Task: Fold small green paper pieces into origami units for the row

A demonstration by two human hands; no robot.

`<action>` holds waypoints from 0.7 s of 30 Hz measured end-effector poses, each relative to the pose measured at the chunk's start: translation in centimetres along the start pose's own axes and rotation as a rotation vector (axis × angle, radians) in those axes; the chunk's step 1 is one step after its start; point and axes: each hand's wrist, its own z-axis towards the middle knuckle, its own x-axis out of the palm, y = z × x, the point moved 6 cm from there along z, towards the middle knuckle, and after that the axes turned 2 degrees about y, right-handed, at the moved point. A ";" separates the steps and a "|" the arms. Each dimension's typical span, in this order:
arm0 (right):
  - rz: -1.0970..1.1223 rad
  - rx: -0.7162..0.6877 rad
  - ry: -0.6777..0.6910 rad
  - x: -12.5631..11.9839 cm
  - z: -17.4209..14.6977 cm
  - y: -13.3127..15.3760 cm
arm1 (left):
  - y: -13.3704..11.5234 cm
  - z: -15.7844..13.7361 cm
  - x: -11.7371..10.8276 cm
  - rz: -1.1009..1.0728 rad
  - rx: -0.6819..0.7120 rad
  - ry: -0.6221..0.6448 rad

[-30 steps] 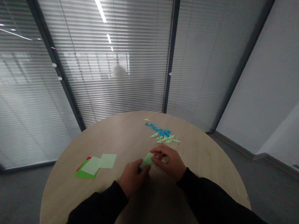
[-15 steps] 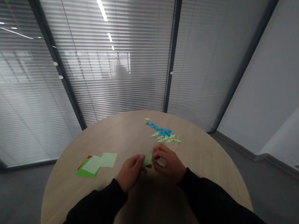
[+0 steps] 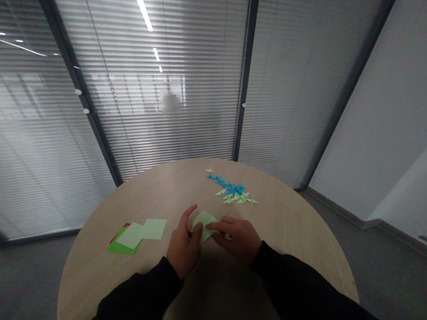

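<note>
A pale green sheet of paper (image 3: 204, 217), turned cornerwise like a diamond, is between my two hands above the near middle of the table. My left hand (image 3: 184, 245) grips its left side, thumb on top and index finger stretched up along the edge; the other fingers are hidden. On the right side, my right hand (image 3: 240, 237) pinches the lower edge, with fingertips on the paper's face. Whether the sheet touches the tabletop, I cannot tell.
Left on the round wooden table (image 3: 108, 287) lie pale green squares (image 3: 154, 228), a bright green sheet (image 3: 119, 248) and a bit of red paper (image 3: 127, 225). Beyond my right hand are small folded blue pieces (image 3: 234, 188), pale green ones (image 3: 237, 198) and a yellow one (image 3: 209, 170).
The paper was a small folded piece between my fingers; now it is spread wider as a diamond. My left index finger has lifted outward, and my right fingers have flattened onto the paper.
</note>
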 end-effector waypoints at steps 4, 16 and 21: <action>0.035 0.057 -0.060 -0.4 -0.2 0.1 | -1.0 -0.3 -0.2 0.053 0.058 -0.006; 0.583 0.231 -0.068 -0.7 -0.1 -1.9 | -0.4 0.4 0.3 -0.312 0.081 0.189; 0.920 0.359 -0.050 0.0 -0.2 -3.4 | -1.0 0.1 0.6 -0.235 0.137 0.301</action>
